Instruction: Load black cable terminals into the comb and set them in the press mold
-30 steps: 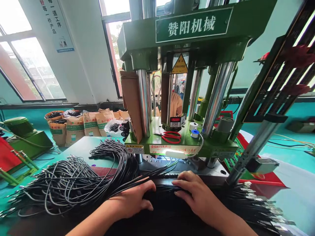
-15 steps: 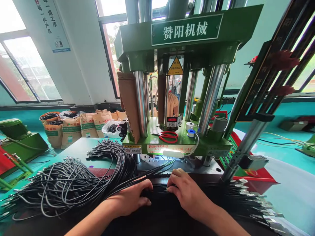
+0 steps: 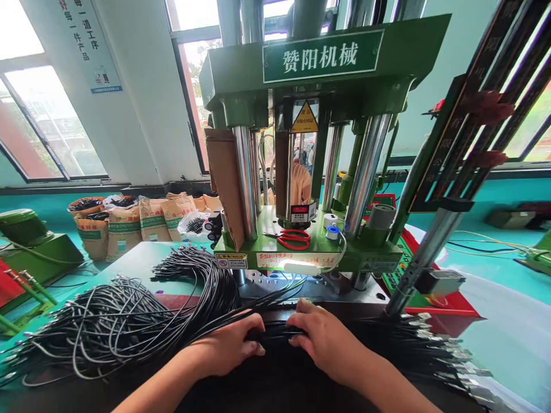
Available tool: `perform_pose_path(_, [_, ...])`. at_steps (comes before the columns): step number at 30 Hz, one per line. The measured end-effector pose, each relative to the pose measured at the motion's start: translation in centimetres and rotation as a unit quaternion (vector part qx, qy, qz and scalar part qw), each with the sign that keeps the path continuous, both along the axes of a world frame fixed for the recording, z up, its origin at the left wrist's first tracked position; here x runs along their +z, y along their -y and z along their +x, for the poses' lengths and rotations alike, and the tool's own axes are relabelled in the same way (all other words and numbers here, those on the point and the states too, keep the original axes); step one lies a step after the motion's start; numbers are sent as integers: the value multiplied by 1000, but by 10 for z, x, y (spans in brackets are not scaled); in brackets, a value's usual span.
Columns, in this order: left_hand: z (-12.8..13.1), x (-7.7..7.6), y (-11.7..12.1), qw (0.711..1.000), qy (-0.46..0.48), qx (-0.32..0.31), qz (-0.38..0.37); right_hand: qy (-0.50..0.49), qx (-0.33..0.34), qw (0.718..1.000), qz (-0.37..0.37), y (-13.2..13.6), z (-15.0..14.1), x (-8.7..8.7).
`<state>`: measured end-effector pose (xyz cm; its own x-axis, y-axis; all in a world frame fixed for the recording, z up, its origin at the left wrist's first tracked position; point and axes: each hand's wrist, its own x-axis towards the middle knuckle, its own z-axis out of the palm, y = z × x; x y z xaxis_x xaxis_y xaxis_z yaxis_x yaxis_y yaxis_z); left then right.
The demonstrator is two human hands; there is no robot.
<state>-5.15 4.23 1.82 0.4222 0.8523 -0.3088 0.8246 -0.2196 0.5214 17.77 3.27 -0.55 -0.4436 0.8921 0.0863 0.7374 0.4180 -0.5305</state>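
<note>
My left hand [image 3: 230, 347] is curled round some black cables [image 3: 275, 331] at the front edge of the green press [image 3: 241, 261]. Thumb and fingers of my right hand [image 3: 325, 341] close on the same cables a short way to the right. The stretch between both hands runs roughly level. Several cables pass over the left hand toward the lit gap under the press, where thin coloured wire ends [image 3: 297, 282] show. To the right, a bundle of cables with metal connectors [image 3: 458, 350] lies fanned out. Dark material below the hands hides detail.
A big tangle of black cables [image 3: 116, 327] covers the left of the table. Red-handled scissors [image 3: 293, 239] and a blue-and-white tape roll [image 3: 333, 232] lie on the press bed. A metal post [image 3: 413, 275] rises at the right. Filled sacks [image 3: 124, 226] stand behind.
My right hand has shifted slightly left and its fingers now close on the cables, which show more clearly between the hands. The left hand has barely moved. The view has turned a little.
</note>
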Motion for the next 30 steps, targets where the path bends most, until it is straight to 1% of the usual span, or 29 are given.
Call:
perform_pose_path(4, [-1,-2,-1,999,12,-22,24,-1,-7,1000,3,0,-1,-3])
perform_pose_path(7, [-3,-1,-2,998,0,-31,61,-10,-11,1000,5,-1,-1,-4])
perform_pose_path(10, [-4,0,-2,996,-11,-40,80,-17,-14,1000,2,-2,-2,-1])
perform_pose_path(15, [2,0,-3,993,-6,-48,109,18,-28,999,-11,-5,-5,-1])
perform_pose_path(17, [6,-2,-5,992,-1,-55,116,29,-33,999,-14,-7,-7,-4])
perform_pose_path(21, [10,-6,-8,992,-22,-48,113,24,-43,999,-15,-9,-9,-8])
perform_pose_path(26, [13,-12,-9,991,-10,-53,121,0,-55,998,-27,-8,-9,-3])
perform_pose_path(30, [14,-19,-9,991,13,-50,126,-17,-58,997,-41,-6,-8,1])
